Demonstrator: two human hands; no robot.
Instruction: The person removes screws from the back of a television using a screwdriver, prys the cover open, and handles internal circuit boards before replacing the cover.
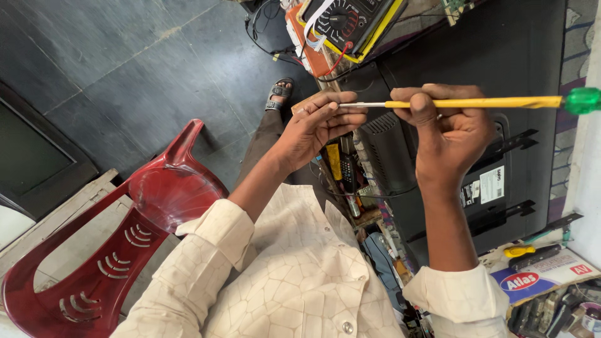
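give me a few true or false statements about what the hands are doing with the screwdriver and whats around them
1. The right hand grips a screwdriver with a yellow shaft and green end. True.
2. The left hand lies flat on the red plastic chair. False: it is raised, its fingers meeting the screwdriver's metal tip.
3. A multimeter with a round dial sits beyond the hands. True.
4. The screwdriver points straight down at the floor. False: it lies roughly level across the view.
5. The chair is blue. False: it is dark red.
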